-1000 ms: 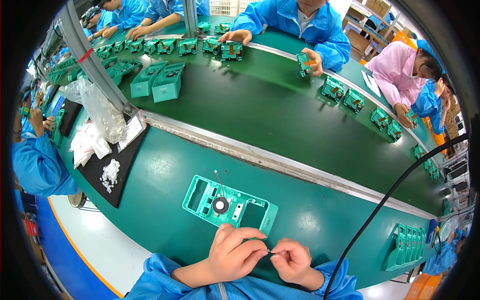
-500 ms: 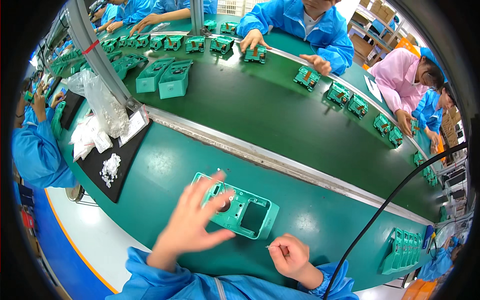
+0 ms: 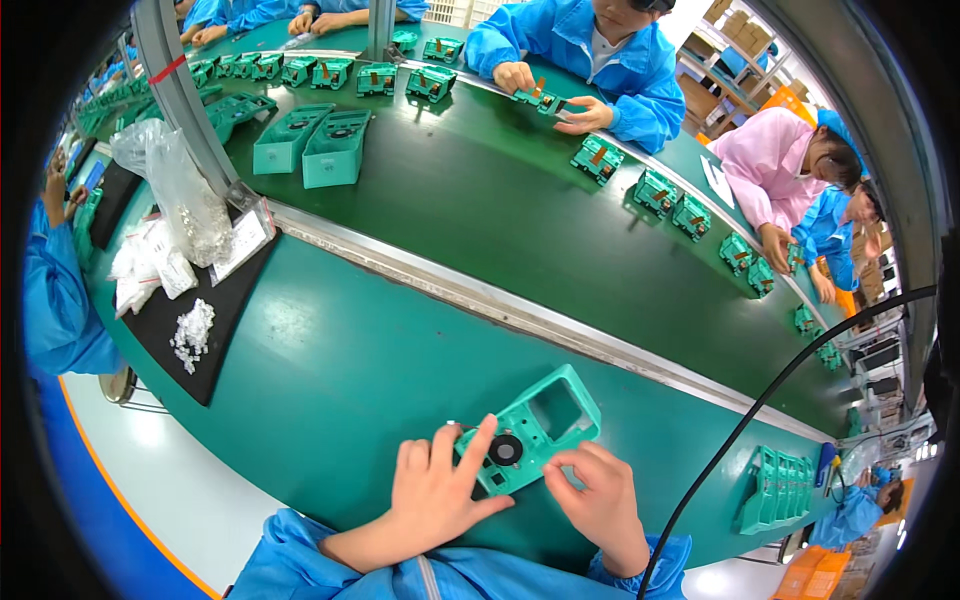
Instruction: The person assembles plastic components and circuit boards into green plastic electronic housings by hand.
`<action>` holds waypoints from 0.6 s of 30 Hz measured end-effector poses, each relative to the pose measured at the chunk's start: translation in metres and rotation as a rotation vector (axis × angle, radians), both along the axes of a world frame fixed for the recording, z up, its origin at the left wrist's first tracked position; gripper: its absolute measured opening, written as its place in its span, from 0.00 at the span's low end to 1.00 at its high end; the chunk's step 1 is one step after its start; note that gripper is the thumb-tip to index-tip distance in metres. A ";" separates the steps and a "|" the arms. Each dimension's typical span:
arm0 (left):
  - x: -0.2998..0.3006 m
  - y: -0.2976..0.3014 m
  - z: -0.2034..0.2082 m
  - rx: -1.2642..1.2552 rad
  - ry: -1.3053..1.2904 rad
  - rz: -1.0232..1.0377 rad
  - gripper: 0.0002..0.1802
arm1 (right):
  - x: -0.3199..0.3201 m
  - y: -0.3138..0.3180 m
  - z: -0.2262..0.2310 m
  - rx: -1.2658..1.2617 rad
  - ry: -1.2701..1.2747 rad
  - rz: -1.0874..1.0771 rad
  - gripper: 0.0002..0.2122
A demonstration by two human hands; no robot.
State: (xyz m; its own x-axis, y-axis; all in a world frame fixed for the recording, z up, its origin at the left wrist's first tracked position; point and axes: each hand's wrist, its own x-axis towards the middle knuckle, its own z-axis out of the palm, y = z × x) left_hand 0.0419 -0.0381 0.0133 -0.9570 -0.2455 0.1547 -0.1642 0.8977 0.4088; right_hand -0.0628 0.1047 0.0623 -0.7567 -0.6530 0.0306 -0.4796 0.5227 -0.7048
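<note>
A green plastic housing (image 3: 540, 437) lies slantwise on the bench before me, with a rectangular opening at its far right end. A round black part (image 3: 505, 450) sits in its nearer half. My left hand (image 3: 437, 490) spans the housing's near left end, thumb at the near corner and forefinger across the top, holding it. Its other fingers are stretched out. Beside the housing's right edge, my right hand (image 3: 605, 495) has thumb and forefinger pinched together. Whatever is in that pinch is too small or hidden to make out.
Small white pieces (image 3: 192, 335) lie on a black mat (image 3: 235, 310) at left, near clear plastic bags (image 3: 190, 200). Green housings (image 3: 775, 490) stand at right. A black cable (image 3: 760, 395) arcs past. Beyond the metal rail, co-workers handle green assemblies (image 3: 597, 158) along the belt.
The housing has turned counter-clockwise and shifted right and nearer. My left hand has come down to its near end. My right hand has moved slightly up, still pinched. A co-worker opposite has lifted an assembly.
</note>
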 end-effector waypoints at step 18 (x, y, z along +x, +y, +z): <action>0.022 0.005 -0.030 0.133 0.263 -0.446 0.28 | -0.008 0.019 -0.005 0.415 0.163 -0.086 0.03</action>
State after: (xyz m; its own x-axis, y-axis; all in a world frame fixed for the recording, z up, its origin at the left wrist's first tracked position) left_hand 0.0640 -0.0326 -0.0168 -0.9061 0.1422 0.3985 0.3445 0.7948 0.4997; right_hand -0.0704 0.1233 0.0570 -0.8159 -0.5700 -0.0971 -0.5093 0.7880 -0.3459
